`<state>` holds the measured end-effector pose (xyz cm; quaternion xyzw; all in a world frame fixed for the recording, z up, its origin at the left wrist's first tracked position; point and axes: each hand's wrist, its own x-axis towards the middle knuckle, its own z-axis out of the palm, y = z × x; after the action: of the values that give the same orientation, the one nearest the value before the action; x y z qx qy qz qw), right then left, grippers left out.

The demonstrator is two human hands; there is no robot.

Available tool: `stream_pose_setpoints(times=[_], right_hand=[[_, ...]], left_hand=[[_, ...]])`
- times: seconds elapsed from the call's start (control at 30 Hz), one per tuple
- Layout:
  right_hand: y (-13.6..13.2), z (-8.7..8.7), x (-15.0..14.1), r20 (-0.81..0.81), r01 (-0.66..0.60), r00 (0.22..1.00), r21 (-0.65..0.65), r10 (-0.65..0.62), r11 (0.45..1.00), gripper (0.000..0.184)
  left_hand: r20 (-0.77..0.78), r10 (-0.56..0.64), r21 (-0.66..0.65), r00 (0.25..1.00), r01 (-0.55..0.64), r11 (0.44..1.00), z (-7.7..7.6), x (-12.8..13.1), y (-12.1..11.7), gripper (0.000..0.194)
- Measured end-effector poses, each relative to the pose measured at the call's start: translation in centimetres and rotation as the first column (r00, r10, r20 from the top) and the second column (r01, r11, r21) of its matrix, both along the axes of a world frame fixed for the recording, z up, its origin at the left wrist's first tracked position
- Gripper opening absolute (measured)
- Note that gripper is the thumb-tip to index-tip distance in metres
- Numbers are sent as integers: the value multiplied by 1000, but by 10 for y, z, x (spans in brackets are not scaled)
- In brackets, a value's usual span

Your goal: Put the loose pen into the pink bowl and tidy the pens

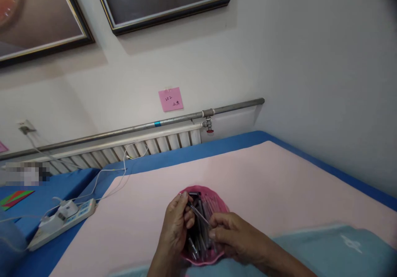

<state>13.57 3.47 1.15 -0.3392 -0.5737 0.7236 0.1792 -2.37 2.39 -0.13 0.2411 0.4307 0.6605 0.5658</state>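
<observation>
White wall [304, 82] fills most of my view. Below it, a table with a blue cover [223, 142], and on that a pale pink sheet [273, 177]. Two dark-edged framed pictures [173, 3] up top, both cut off by the view's edge. White radiator [164, 142] along the wall behind the table, grey pipe [136, 128] running just above it, blue band on the pipe. Teal cloth [322, 248] at the near side, over the sheet, white mark on its right part. Power strip [83, 213] on blue at the left, bulky white plugs in it, white cords [99, 177] trailing up toward the radiator.

Pink basket [222, 200], scalloped rim, sits on the sheet at the near middle, holding a jumble of clear and dark pen-like pieces [201, 233]. My left hand [176, 221] is at its left side, my right hand [229, 231] reaches in from the lower right. Pink note [171, 99] on the wall above the pipe, handwriting on it, "252" at the top; the rest I can't read. Valve [209, 124] with a red handle hangs off the pipe.

Smallest: a slim pen-like rod [200, 215], slanted over the basket. Left fingers clasp its upper end, right thumb and fingers pinch its lower end. Both grips closed on it.
</observation>
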Motion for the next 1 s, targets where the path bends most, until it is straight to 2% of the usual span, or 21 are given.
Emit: stream_pose_setpoints(times=[0.17, 0.27, 0.33, 0.43, 0.53, 0.7, 0.8, 1.0], right_hand=[[-2, 6, 13, 75, 9, 997, 23, -11, 1000, 5], [7, 4, 22, 64, 70, 995, 39, -72, 997, 2], [14, 5, 28, 48, 106, 993, 43, -108, 993, 6], [19, 10, 32, 25, 149, 988, 55, -151, 987, 13], [15, 10, 28, -5, 173, 985, 74, -173, 982, 12], [4, -5, 9, -42, 176, 984, 134, -172, 975, 5], [2, -13, 4, -56, 195, 981, 167, -188, 966, 5], [3, -16, 3, -45, 187, 982, 171, -182, 967, 9]], left_hand=[[80, 284, 44, 956, -288, 957, 6, -35, -1, 35], [108, 304, 29, 947, -308, 951, 7, -56, -4, 33], [116, 302, 26, 946, -306, 952, 7, -61, -4, 32], [100, 260, 14, 960, -263, 965, 4, -54, -5, 32], [29, 145, -4, 989, -145, 989, 1, -34, -5, 35], [-103, 14, -3, 995, -14, 1000, -4, 4, -9, 36], [-113, -15, -18, 994, 13, 1000, -2, 14, -11, 38], [-92, -19, -40, 996, 15, 999, 1, 15, -12, 40]])
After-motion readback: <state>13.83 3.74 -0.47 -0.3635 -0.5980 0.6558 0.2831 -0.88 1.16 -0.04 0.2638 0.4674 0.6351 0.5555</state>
